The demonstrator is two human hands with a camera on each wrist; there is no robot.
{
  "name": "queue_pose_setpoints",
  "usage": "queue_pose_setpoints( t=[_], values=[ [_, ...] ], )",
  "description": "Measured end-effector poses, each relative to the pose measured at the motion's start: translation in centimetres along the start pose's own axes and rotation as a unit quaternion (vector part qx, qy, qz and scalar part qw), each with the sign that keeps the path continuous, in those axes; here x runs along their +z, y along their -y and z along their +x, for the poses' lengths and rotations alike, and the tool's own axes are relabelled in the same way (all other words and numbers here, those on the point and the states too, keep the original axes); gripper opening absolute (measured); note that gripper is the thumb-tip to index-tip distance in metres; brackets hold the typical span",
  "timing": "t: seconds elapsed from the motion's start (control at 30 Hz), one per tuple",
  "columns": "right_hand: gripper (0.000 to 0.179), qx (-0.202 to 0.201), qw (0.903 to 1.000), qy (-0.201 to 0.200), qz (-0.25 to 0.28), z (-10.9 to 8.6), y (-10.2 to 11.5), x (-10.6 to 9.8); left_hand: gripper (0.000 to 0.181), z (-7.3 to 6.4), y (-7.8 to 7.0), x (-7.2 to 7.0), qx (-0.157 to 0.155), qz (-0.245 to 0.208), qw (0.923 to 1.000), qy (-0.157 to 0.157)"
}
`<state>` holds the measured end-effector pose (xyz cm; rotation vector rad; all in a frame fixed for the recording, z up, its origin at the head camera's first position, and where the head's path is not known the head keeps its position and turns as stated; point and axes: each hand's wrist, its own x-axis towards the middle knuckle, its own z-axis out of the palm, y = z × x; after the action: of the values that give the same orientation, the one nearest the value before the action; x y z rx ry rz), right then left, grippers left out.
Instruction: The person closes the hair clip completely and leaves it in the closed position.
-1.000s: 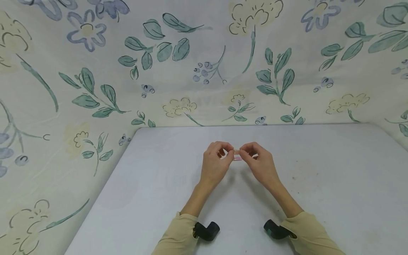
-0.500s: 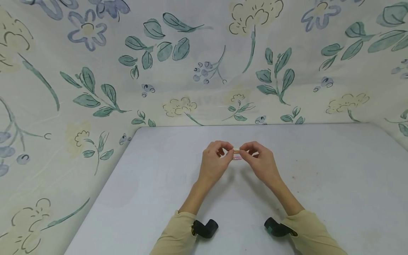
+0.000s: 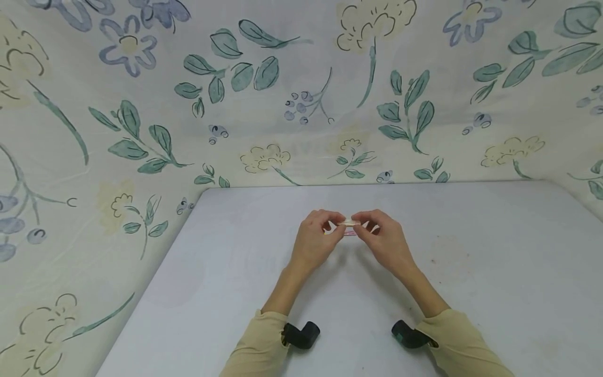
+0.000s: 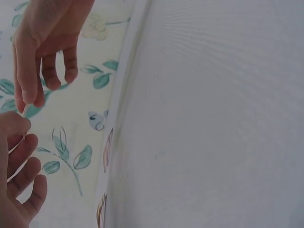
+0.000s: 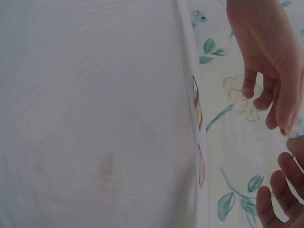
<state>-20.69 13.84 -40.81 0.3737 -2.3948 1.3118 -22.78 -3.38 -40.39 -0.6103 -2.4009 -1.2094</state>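
Fingertips of my left hand (image 3: 316, 242) and right hand (image 3: 383, 243) pinch the two ends of a small, thin pale strip (image 3: 349, 223), held above the far half of the table. It looks like an elastic band, but is too small to be sure. Just behind it lies a pink loop (image 3: 350, 233), partly hidden by the hands. In the left wrist view the left hand (image 4: 16, 166) is below and the right hand (image 4: 52, 38) above, with the pink loop (image 4: 108, 149) and a brownish loop (image 4: 101, 211) on the table. A red-and-yellow loop (image 5: 197, 104) shows in the right wrist view.
The white table (image 3: 226, 293) ends at a straight far edge, with floral cloth (image 3: 301, 94) behind and at the left. Small specks (image 3: 433, 261) dot the surface right of the hands. Black wrist devices (image 3: 302, 335) stick out from both sleeves.
The strip between the fingertips has turned from looking orange to looking pale, and shows a little longer. Both hands stay in nearly the same place; the left forearm has drifted slightly left.
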Motion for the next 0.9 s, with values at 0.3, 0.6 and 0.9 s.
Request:
queue_pose_setpoints(
  t=[0.3, 0.6, 0.9],
  values=[
    [0.023, -0.027, 0.9987, 0.013, -0.042, 0.2, -0.2, 0.0, 0.010, 0.1, 0.2, -0.2, 0.030, 0.034, 0.9988, 0.019],
    [0.020, -0.024, 0.9951, 0.056, -0.078, 0.9, -0.3, -0.7, 0.010, 0.6, 0.3, -0.4, 0.010, 0.048, 0.9973, 0.054],
    [0.019, -0.045, 0.9780, 0.123, -0.163, 1.9, -0.2, -1.1, 0.013, 1.3, 0.5, -1.1, -0.019, 0.100, 0.9873, 0.122]
  ],
)
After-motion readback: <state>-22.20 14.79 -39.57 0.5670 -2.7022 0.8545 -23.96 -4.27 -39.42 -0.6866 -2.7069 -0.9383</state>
